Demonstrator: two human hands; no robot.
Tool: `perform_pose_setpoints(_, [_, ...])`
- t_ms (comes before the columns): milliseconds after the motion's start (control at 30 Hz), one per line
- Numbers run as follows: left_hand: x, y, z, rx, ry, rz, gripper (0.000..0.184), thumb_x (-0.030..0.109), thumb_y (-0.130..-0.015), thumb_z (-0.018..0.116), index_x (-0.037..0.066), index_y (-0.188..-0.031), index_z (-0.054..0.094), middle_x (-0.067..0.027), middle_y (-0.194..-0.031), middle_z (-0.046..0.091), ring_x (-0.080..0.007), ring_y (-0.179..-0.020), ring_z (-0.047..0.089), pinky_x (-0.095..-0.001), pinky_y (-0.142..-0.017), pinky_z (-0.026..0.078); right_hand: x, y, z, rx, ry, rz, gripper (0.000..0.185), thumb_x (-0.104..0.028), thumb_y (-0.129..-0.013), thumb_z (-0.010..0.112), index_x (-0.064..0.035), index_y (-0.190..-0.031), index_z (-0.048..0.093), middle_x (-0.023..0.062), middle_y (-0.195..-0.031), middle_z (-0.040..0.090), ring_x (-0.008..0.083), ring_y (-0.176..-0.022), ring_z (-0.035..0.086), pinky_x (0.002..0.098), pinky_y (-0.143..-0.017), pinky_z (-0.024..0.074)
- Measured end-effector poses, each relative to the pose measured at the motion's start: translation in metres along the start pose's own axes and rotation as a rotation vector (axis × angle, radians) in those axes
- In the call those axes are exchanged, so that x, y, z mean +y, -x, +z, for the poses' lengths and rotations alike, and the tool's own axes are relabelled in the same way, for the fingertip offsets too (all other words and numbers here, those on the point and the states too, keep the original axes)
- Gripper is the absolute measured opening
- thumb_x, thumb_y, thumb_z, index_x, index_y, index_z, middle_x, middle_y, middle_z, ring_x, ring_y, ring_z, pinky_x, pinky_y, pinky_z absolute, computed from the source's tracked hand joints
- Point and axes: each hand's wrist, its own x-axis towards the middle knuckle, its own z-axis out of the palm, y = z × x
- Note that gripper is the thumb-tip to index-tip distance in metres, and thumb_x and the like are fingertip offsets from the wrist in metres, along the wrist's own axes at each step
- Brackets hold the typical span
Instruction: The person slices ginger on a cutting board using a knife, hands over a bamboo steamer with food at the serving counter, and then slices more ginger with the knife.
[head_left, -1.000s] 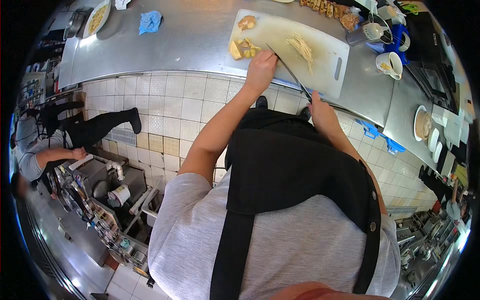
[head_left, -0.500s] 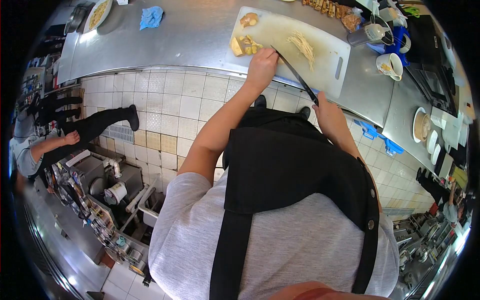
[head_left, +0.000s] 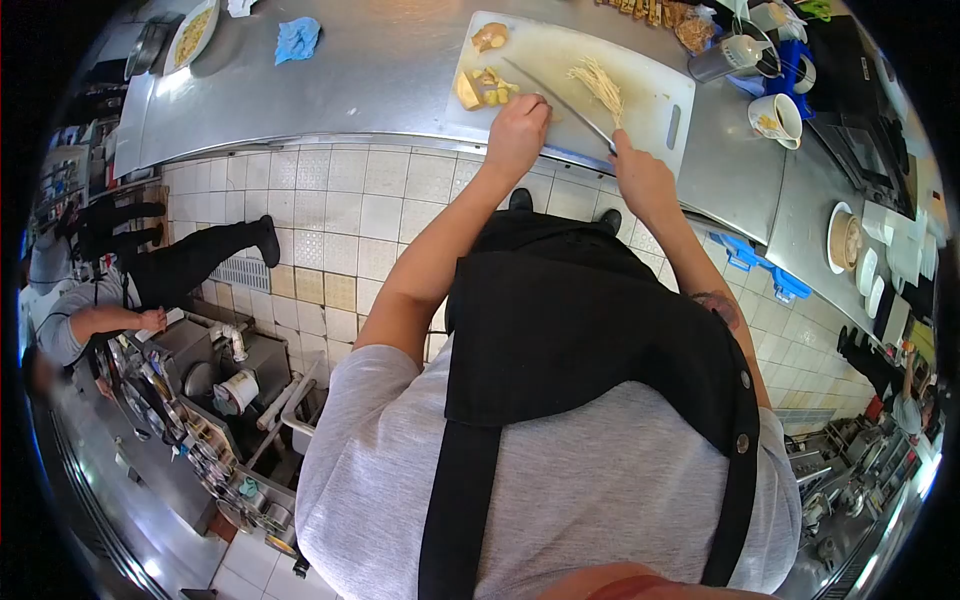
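Note:
My right hand point(head_left: 642, 172) is closed round the handle of a kitchen knife point(head_left: 560, 101). Its long blade slants up and leftward over the white cutting board point(head_left: 648, 75). On the board's front part rests my left hand point(head_left: 519, 130), fingers curled down; whatever lies under the fingertips is hidden. Just left of that hand are a cut chunk of ginger point(head_left: 468, 91) and several small yellow ginger pieces point(head_left: 496, 88). A knobbly unpeeled ginger piece point(head_left: 490, 38) lies at the board's far left. Right of the blade spreads a heap of thin pale strips point(head_left: 598, 88).
The board lies on a steel counter point(head_left: 380, 80). A blue cloth point(head_left: 297, 40) and a plate of food point(head_left: 192, 38) are to the left. A white cup point(head_left: 775, 121) and a squeeze bottle point(head_left: 732, 58) stand right. Another person point(head_left: 110, 315) is at far left.
The knife has swung upward and left, its tip now farther over the board. My right hand has moved up and slightly left; my left hand stays near the same place.

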Motion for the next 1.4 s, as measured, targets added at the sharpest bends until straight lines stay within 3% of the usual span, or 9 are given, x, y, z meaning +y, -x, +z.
perform_pose_setpoints(267, [0.004, 0.005, -0.003, 0.000, 0.011, 0.019, 0.014, 0.005, -0.076, 0.071, 0.004, -0.088, 0.065, -0.0085, -0.097, 0.062, -0.0284, -0.094, 0.059, -0.0398, -0.081, 0.050, 0.015, 0.011, 0.005, -0.008, -0.084, 0.051, 0.023, -0.027, -0.098, 0.050, -0.0080, -0.107, 0.041, 0.0252, -0.081, 0.066, 0.0479, -0.078, 0.064, 0.0578, -0.067, 0.0484])
perform_pose_setpoints(567, [0.010, 0.003, 0.005, 0.056, -0.029, -0.046, 0.012, 0.006, -0.076, 0.071, 0.005, -0.086, 0.065, -0.0076, -0.098, 0.063, -0.0286, -0.091, 0.061, -0.0397, -0.079, 0.048, 0.014, 0.010, 0.013, -0.011, -0.153, 0.085, 0.023, -0.026, -0.098, 0.049, -0.0065, -0.106, 0.040, 0.0265, -0.083, 0.066, 0.0488, -0.081, 0.063, 0.0585, -0.070, 0.0477])
perform_pose_setpoints(967, [0.029, 0.018, -0.004, -0.049, -0.196, 0.082, 0.021, 0.003, -0.072, 0.066, 0.009, -0.092, 0.069, -0.0028, -0.101, 0.062, -0.0234, -0.102, 0.057, -0.0411, -0.088, 0.041, 0.014, 0.011, 0.014, -0.004, -0.150, 0.083, 0.023, -0.026, -0.098, 0.049, -0.0062, -0.105, 0.040, 0.0271, -0.082, 0.066, 0.0495, -0.081, 0.063, 0.0586, -0.070, 0.0475])
perform_pose_setpoints(1267, [0.037, 0.056, -0.045, -0.157, -0.170, -0.011, 0.014, 0.006, -0.069, 0.068, 0.008, -0.083, 0.068, -0.0070, -0.107, 0.062, -0.0270, -0.104, 0.057, -0.0432, -0.089, 0.040, 0.013, 0.014, 0.013, 0.017, -0.159, 0.073, 0.023, -0.026, -0.097, 0.050, -0.0059, -0.105, 0.041, 0.0269, -0.081, 0.066, 0.0494, -0.078, 0.063, 0.0588, -0.068, 0.0481])
perform_pose_setpoints(1367, [0.037, 0.078, -0.065, -0.098, -0.174, -0.124, 0.009, 0.007, -0.070, 0.068, 0.007, -0.079, 0.068, -0.0066, -0.108, 0.062, -0.0269, -0.104, 0.057, -0.0427, -0.089, 0.040, 0.013, 0.012, 0.014, 0.024, -0.168, 0.063, 0.023, -0.025, -0.097, 0.050, -0.0056, -0.105, 0.041, 0.0268, -0.080, 0.066, 0.0493, -0.078, 0.063, 0.0587, -0.068, 0.0483])
perform_pose_setpoints(1400, [0.032, 0.081, -0.071, -0.068, -0.197, -0.115, 0.006, 0.008, -0.071, 0.072, 0.008, -0.075, 0.068, -0.0059, -0.101, 0.063, -0.0269, -0.098, 0.058, -0.0424, -0.085, 0.041, 0.014, 0.013, 0.015, 0.025, -0.167, 0.060, 0.023, -0.025, -0.097, 0.050, -0.0055, -0.105, 0.041, 0.0267, -0.080, 0.066, 0.0492, -0.078, 0.063, 0.0586, -0.068, 0.0483])
